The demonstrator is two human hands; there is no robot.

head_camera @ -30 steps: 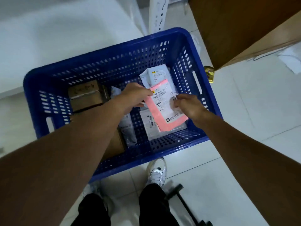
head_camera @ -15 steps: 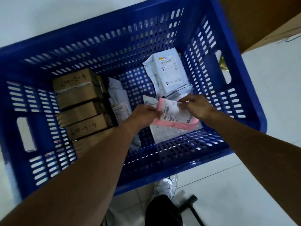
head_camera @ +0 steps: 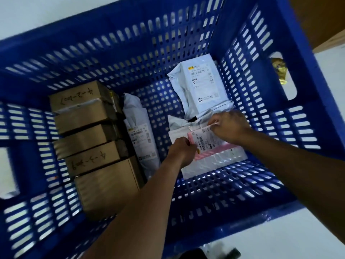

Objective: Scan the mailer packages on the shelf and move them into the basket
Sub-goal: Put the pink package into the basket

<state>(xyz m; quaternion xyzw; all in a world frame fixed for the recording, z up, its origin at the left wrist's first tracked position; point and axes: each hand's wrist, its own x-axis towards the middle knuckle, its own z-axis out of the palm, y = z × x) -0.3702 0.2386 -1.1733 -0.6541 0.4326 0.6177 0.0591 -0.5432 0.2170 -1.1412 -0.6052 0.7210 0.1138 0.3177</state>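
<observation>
A pink mailer with a white shipping label lies low inside the blue slotted basket, on top of a white bubble mailer. My left hand pinches the pink mailer's left edge. At its upper right corner my right hand grips it with curled fingers. Both forearms reach down into the basket from the near side.
A grey-white mailer with a label lies at the basket's far right. Another white mailer stands beside a row of several brown cardboard boxes on the left. White floor surrounds the basket; a wooden panel is at the top right.
Both hands have lowered the pink mailer from above the basket down onto the white mailer at its bottom. The view has moved closer over the basket.
</observation>
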